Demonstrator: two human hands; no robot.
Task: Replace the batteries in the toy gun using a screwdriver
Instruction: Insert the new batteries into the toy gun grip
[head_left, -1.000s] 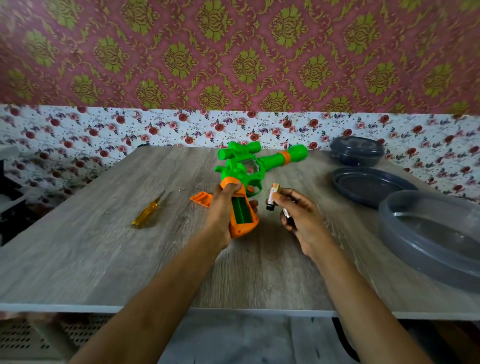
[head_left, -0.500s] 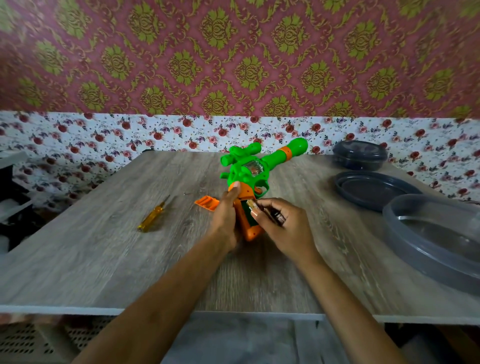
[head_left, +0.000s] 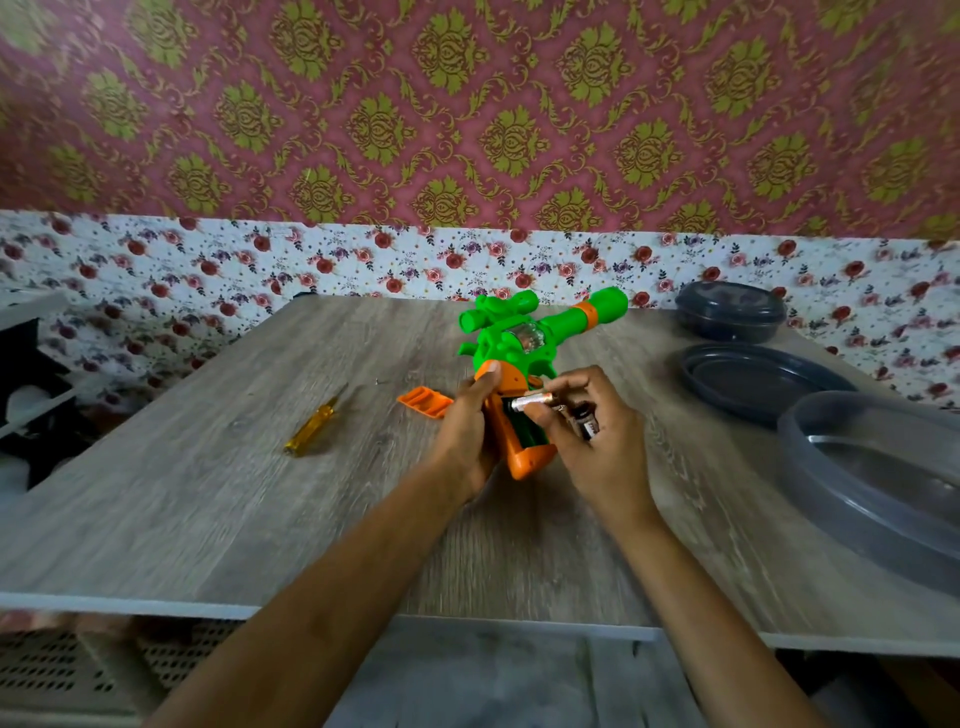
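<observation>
Gripped a green plastic toy gun (head_left: 524, 338) by its orange handle with the left hand (head_left: 467, 431), thumb pressed against the top of the handle. Had the gun at the middle of the grey wood-grain table (head_left: 260, 493), muzzle pointing away and to the right, butt down near the tabletop; could not tell whether touching. Showed a green scope on top, an orange ring behind the fat muzzle, a clear dome on the side, and an open battery bay with a green lining down the handle. Pinched a silver-and-gold cylindrical battery (head_left: 530, 401) between thumb and forefinger of the right hand (head_left: 597, 441), crosswise at the upper end of the open bay. Curled the other right fingers round a second, dark battery (head_left: 586, 423). Had the ribbed orange battery cover (head_left: 423, 402) lying on the table just left of the left hand, and the yellow-handled screwdriver (head_left: 314, 428) farther left, well apart from the gun.
</observation>
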